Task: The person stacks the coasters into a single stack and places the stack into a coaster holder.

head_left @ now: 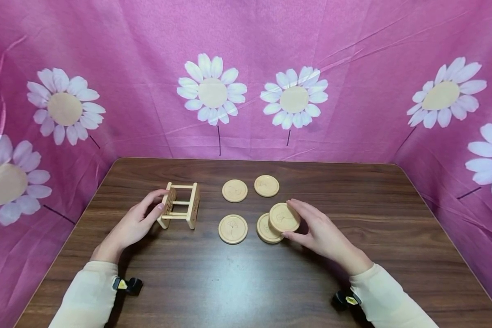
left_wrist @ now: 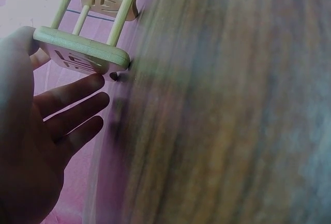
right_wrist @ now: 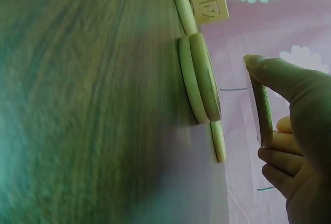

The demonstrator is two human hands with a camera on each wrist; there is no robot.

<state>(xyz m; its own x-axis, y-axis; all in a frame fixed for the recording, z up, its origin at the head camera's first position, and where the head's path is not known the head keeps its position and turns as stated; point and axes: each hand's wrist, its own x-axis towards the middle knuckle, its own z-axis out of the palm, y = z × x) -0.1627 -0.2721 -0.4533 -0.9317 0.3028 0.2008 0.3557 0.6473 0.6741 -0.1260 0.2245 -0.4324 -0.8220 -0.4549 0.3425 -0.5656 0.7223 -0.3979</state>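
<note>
plainly gripping a small wooden rack [head_left: 181, 203] by its left side panel with the left hand [head_left: 136, 224], at the left of the scene. pinching that panel between thumb and index finger, with the other fingers spread loosely below in the left wrist view. built of two panels joined by thin rods, with cut-out patterns in the panels. pinching a round wooden disc [head_left: 284, 217] by its right edge in the right hand [head_left: 317, 232], thumb toward the near side, fingers toward the far side. held raised over the near right disc [head_left: 265, 233], hiding part of it in the head view. see also, flat on the dark brown table [head_left: 229, 296], a near left disc [head_left: 233, 229], a far left disc [head_left: 235, 191] and a far right disc [head_left: 266, 186]. lined with faint drawings on their upper faces. backed at left, right and far side by pink cloth [head_left: 250, 27] printed with white daisies [head_left: 212, 92]. wearing pale sleeves [head_left: 86, 291] on both arms.
</note>
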